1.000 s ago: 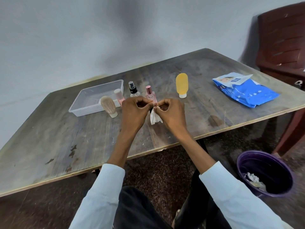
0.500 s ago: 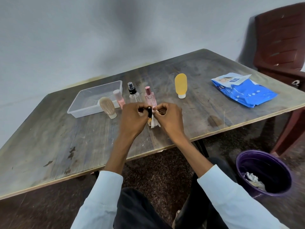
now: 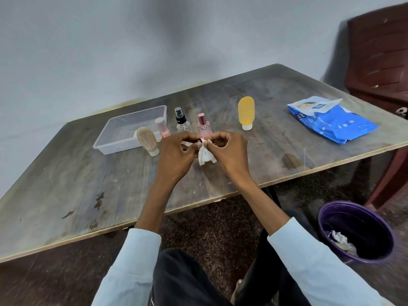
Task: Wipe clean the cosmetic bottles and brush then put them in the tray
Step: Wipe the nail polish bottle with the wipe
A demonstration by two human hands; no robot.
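We had a small dark item point(image 3: 199, 141), mostly hidden, pinched in our left hand point(image 3: 176, 154) over the tabletop point(image 3: 276, 155), right hand point(image 3: 229, 151) fingers pinching the wipe point(image 3: 205, 155) around it. Probably light, slippery; grip the ends.

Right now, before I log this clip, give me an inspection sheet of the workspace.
Surface: worn wooden table, stained and scratched.
Job's things: clear tray holds nothing visible; brush, pink-capped bottle, spray bottle, pink perfume bottle and yellow tube stand beside it.
Clutter: blue wipes pack.
Hands: left hand grips a small dark item, mostly hidden; right hand pinches a white wipe on it.
Cables: nothing seen.
Surroundings: purple bin with used wipes, brown chair.
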